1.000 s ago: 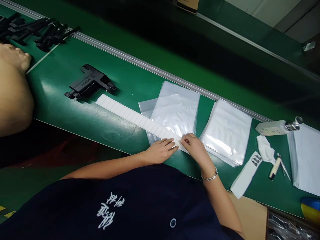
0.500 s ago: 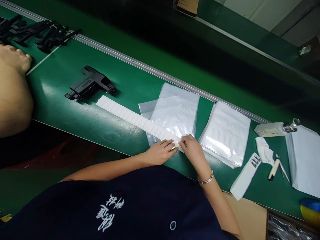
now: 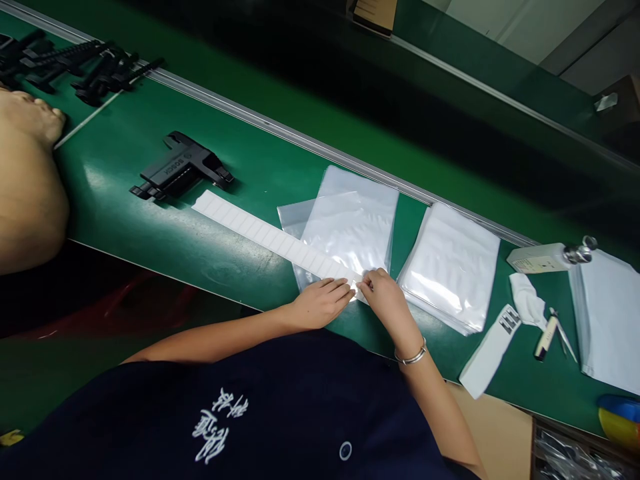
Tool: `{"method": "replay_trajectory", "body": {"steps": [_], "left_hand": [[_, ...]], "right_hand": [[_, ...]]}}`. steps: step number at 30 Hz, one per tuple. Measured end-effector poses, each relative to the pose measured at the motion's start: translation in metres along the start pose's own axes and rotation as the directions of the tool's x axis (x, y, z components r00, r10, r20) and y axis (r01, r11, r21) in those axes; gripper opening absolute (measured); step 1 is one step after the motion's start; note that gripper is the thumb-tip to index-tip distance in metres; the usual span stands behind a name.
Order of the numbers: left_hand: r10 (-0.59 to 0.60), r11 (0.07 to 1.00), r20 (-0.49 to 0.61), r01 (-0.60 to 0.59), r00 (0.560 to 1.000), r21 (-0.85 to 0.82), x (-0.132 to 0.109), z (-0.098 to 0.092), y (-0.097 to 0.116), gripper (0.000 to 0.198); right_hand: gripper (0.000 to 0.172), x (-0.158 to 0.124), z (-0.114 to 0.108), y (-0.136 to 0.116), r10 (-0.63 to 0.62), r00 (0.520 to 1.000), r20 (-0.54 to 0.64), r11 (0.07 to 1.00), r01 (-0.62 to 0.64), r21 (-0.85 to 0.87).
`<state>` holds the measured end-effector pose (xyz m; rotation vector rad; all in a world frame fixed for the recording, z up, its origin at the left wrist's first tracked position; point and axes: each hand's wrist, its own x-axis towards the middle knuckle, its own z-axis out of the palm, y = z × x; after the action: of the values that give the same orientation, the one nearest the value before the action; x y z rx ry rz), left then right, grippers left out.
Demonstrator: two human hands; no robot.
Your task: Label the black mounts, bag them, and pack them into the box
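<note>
A long white strip of labels [image 3: 270,237] lies slantwise over a pile of clear plastic bags [image 3: 350,213]. My left hand [image 3: 323,303] rests flat on the strip's near end, fingers stretched out side by side. Right beside it, my right hand [image 3: 385,293] pinches at the end of the strip with thumb and forefinger; whether a label is peeled up there is too small to tell. Beyond the strip's far end lies a black plastic part marked BOSCH [image 3: 180,167]. A second stack of clear bags [image 3: 453,270] sits to the right of my right hand.
Farther right are a bottle with a metal top [image 3: 543,259], a crumpled white cloth [image 3: 527,300], a printed white strip [image 3: 490,350], a cutter [image 3: 546,339], tweezers [image 3: 567,343] and more bags [image 3: 607,320]. Black parts [image 3: 95,70] and a co-worker's arm [image 3: 30,180] are at left.
My left hand has shifted very slightly to the left along the strip. My right hand keeps its pinch at nearly the same spot; the other things stay put.
</note>
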<state>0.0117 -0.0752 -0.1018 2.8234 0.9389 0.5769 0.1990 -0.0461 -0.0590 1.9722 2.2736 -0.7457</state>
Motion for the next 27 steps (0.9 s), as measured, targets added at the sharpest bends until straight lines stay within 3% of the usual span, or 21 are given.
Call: {"method": "replay_trajectory", "body": {"steps": [7, 10, 14, 18, 20, 23, 27], "left_hand": [[0.026, 0.999, -0.044, -0.024, 0.999, 0.048, 0.000, 0.000, 0.000, 0.027], [0.006, 1.000, -0.015, -0.006, 1.000, 0.017, 0.000, 0.001, 0.000, 0.028], [0.010, 1.000, 0.015, -0.010, 1.000, 0.004, 0.000, 0.000, 0.000, 0.029], [0.016, 0.999, -0.022, -0.015, 1.000, 0.042, 0.001, -0.002, 0.001, 0.028], [0.027, 0.998, -0.033, -0.025, 0.999, 0.058, 0.001, -0.004, 0.001, 0.027], [0.043, 0.996, -0.049, -0.039, 0.998, 0.076, 0.002, -0.005, 0.001, 0.027], [0.033, 0.997, -0.042, -0.030, 0.999, 0.074, 0.002, -0.005, 0.001, 0.027]], "right_hand": [[0.013, 0.003, -0.009, -0.008, 0.089, 0.994, 0.063, 0.992, -0.082, -0.100], [0.015, 0.004, -0.013, -0.009, 0.147, 0.985, 0.088, 0.983, -0.136, -0.125], [0.031, 0.006, -0.017, -0.001, 0.224, 0.971, 0.089, 0.972, -0.215, -0.099], [0.020, 0.005, -0.018, 0.007, 0.137, 0.988, 0.069, 0.990, -0.138, 0.001], [0.023, 0.004, -0.018, 0.010, 0.108, 0.992, 0.070, 0.992, -0.112, 0.062], [0.029, 0.005, -0.018, 0.010, 0.172, 0.983, 0.065, 0.984, -0.175, 0.046], [0.019, 0.003, -0.017, 0.009, 0.157, 0.986, 0.048, 0.987, -0.158, 0.019]]}}
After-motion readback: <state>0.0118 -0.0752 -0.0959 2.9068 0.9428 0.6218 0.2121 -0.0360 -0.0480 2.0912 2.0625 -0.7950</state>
